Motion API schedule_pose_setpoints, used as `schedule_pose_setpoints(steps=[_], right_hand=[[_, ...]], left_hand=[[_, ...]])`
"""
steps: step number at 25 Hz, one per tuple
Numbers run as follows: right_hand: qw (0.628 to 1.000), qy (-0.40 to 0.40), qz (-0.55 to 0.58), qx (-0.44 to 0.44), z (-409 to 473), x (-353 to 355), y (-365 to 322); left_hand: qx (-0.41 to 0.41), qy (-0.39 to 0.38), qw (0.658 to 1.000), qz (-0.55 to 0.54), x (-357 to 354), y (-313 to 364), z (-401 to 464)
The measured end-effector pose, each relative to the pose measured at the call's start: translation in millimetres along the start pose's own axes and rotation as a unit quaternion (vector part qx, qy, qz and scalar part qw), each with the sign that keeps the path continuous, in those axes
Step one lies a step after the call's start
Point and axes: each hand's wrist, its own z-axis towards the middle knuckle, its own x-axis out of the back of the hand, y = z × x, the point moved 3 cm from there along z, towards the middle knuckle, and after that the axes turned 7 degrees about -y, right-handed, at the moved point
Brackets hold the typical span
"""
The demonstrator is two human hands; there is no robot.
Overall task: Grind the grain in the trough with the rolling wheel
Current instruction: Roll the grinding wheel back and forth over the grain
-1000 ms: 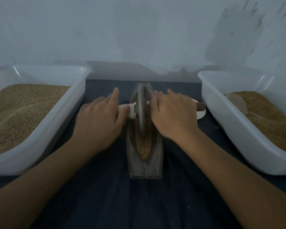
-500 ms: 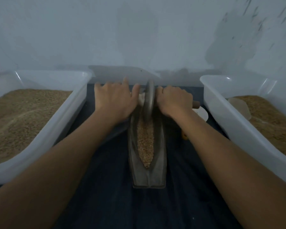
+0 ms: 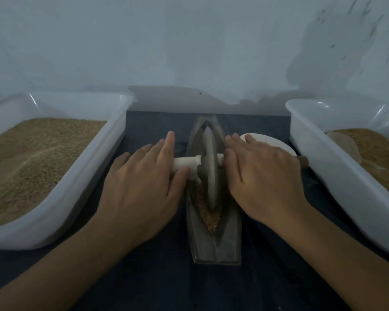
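A dark boat-shaped trough (image 3: 213,243) lies lengthwise in the middle of the blue cloth. Brown grain (image 3: 210,218) fills its groove at the near end. The grey rolling wheel (image 3: 209,169) stands upright in the groove, about mid-trough, on a pale wooden axle (image 3: 185,163) that sticks out both ways. My left hand (image 3: 142,187) lies flat over the left handle, fingers straight and pointing away, thumb beside the axle. My right hand (image 3: 263,176) presses flat on the right handle, whose brown tip (image 3: 303,161) shows past it.
A white plastic tub (image 3: 81,182) of brown grain stands on the left, and a second tub (image 3: 319,158) with grain and a pale scoop (image 3: 344,144) on the right. A white dish (image 3: 270,141) sits behind my right hand. A plain wall closes the back.
Both hands have drawn the wheel back toward me from the trough's far end to about its middle. The wheel now covers much of the grain that was exposed.
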Motion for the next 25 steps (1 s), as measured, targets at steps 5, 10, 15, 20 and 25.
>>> schedule_pose_setpoints(steps=[5, 10, 15, 20, 25], right_hand=[[0.995, -0.071, -0.02, -0.07, 79, -29, 20], [0.985, -0.117, 0.01, -0.124, 102, -43, 32], [0.994, -0.073, 0.067, -0.041, 12, -13, 13], [0.998, -0.058, 0.031, -0.011, 9, -4, 4], [0.989, -0.107, -0.011, -0.103, 96, -36, 24]], left_hand=[[0.093, -0.08, 0.993, 0.003, -15, -3, 88], [0.093, -0.106, 0.989, 0.044, -19, 0, 122], [0.033, -0.051, 0.998, 0.012, -2, 6, 24], [0.016, -0.054, 0.998, -0.017, -3, -1, 11], [0.096, -0.089, 0.991, 0.004, -18, -3, 105]])
